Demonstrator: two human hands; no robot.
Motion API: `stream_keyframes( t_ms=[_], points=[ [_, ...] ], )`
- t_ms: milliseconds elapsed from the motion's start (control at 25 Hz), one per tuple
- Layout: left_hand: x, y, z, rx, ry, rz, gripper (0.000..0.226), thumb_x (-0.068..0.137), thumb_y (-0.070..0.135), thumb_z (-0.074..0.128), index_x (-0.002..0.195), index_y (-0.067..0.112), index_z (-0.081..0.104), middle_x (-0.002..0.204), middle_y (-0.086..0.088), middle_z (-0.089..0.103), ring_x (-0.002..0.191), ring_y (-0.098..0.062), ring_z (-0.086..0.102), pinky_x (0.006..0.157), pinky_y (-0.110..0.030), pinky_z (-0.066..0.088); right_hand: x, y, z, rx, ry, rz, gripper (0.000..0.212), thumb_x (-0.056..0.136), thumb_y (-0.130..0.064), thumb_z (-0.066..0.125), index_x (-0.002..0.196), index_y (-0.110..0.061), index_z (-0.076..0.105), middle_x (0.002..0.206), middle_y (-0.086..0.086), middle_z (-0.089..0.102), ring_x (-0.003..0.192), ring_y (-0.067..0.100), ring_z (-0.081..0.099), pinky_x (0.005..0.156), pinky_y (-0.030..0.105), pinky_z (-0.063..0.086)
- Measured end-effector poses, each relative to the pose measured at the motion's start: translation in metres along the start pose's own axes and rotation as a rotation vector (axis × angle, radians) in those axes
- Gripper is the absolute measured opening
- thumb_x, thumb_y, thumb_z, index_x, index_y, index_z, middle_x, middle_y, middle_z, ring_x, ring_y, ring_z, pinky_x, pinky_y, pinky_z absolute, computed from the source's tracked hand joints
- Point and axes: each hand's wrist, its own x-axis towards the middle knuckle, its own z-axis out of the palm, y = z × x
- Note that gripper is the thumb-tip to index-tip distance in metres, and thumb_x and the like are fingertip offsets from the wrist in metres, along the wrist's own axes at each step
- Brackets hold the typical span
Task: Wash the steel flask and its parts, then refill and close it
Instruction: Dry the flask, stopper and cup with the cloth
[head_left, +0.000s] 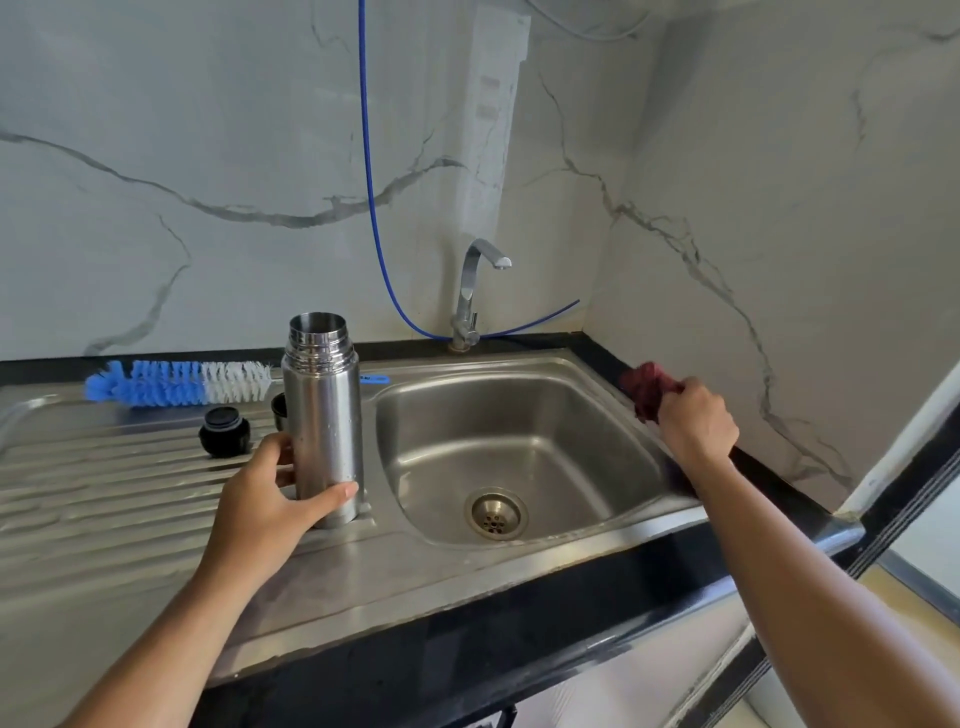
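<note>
The open-topped cylindrical steel flask stands upright on the ridged steel drainboard, left hand curled round its lower body. Right hand grips a crumpled dark red cloth on the black table.

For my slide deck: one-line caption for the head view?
Left hand grips open steel flask on drainboard; right hand holds maroon cloth.

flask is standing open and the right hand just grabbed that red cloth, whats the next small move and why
Probably bring the red cloth across to the flask and wipe its body. The right hand grips the cloth at the sink's right edge, the left hand steadies the upright, uncapped flask on the drainboard, and droplets show on its steel side.
</note>
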Motion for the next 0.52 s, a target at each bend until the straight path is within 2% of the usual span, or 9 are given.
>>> stream_keyframes(
  t_ms=[120,160,240,320,400,520],
  points=[
    [-0.001,0.004,-0.006,-0.065,0.056,-0.009,0.066,0.069,0.026,0.094,0.121,0.027,0.053,0.111,0.005,0.066,0.093,-0.012,0.065,0.07,-0.018,0.043,-0.015,-0.044,-0.01,0.549,-0.1,0.072,0.02,0.096,-0.025,0.041,0.088,-0.012,0.054,0.077,0.006,0.056,0.068,0.027,0.053,0.066,0.034,0.04],
    [-0.001,0.006,-0.008,-0.11,0.073,-0.015,0.066,0.07,0.026,0.093,0.121,0.029,0.052,0.113,0.007,0.066,0.092,-0.009,0.066,0.069,-0.017,0.045,-0.022,-0.06,-0.01,0.767,-0.171,0.119,0.022,0.096,-0.026,0.041,0.085,-0.013,0.055,0.076,0.008,0.059,0.068,0.027,0.057,0.064,0.035,0.043],
    [0.001,0.011,-0.013,-0.197,0.112,-0.02,0.066,0.072,0.026,0.092,0.124,0.03,0.052,0.114,0.007,0.067,0.093,-0.007,0.068,0.069,-0.02,0.05,-0.04,-0.094,-0.007,1.13,-0.353,0.242,0.026,0.102,-0.024,0.042,0.088,-0.012,0.06,0.079,0.009,0.07,0.073,0.027,0.068,0.07,0.038,0.055],
    [0.01,0.019,-0.017,-0.248,0.136,-0.023,0.069,0.071,0.029,0.093,0.125,0.029,0.051,0.115,0.007,0.067,0.093,-0.008,0.07,0.072,-0.024,0.053,-0.062,-0.13,-0.003,1.304,-0.52,0.349,0.025,0.107,-0.023,0.045,0.095,-0.011,0.064,0.075,0.004,0.077,0.074,0.022,0.072,0.074,0.037,0.058],
    [0.026,0.029,-0.02,-0.282,0.156,-0.023,0.073,0.062,0.042,0.092,0.122,0.03,0.051,0.111,0.008,0.069,0.09,-0.004,0.071,0.076,-0.028,0.056,-0.086,-0.166,0.006,1.409,-0.671,0.419,0.022,0.106,-0.024,0.05,0.099,-0.01,0.065,0.072,0.004,0.078,0.073,0.022,0.074,0.074,0.039,0.057],
    [0.05,0.038,-0.018,-0.322,0.151,-0.033,0.07,0.058,0.046,0.085,0.118,0.031,0.052,0.105,0.008,0.073,0.087,-0.002,0.072,0.081,-0.034,0.059,-0.118,-0.211,0.021,1.534,-0.939,0.433,0.029,0.106,-0.03,0.048,0.098,-0.01,0.068,0.075,0.007,0.077,0.067,0.022,0.074,0.071,0.038,0.055]
  ],
)
